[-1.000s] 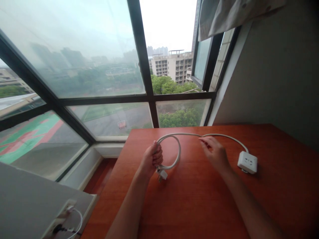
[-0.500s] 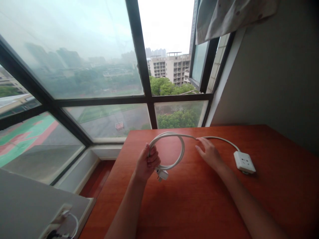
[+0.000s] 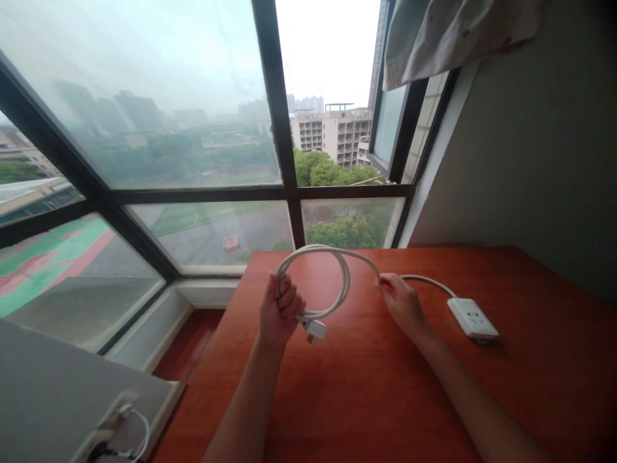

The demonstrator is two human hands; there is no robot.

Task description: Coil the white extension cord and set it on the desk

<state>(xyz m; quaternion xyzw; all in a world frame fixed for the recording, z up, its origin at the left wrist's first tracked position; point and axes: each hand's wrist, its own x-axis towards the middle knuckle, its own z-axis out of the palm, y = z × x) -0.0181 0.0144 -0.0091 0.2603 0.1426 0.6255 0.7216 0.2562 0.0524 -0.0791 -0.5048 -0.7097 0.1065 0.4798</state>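
Note:
My left hand is closed around a coil of white cable, held a little above the reddish wooden table. The white plug hangs just below that fist. My right hand pinches the same cable where it leaves the coil. From there the cord runs right to a white socket block lying flat on the table.
A large dark-framed window runs behind the table's far edge, with a grey wall on the right. Cloth hangs at the top right. A wall outlet with a white cord sits on a grey ledge, lower left.
The coil has gained a second loop and risen off the table. My right hand slid along the cable toward the coil, drawing the socket block slightly left.

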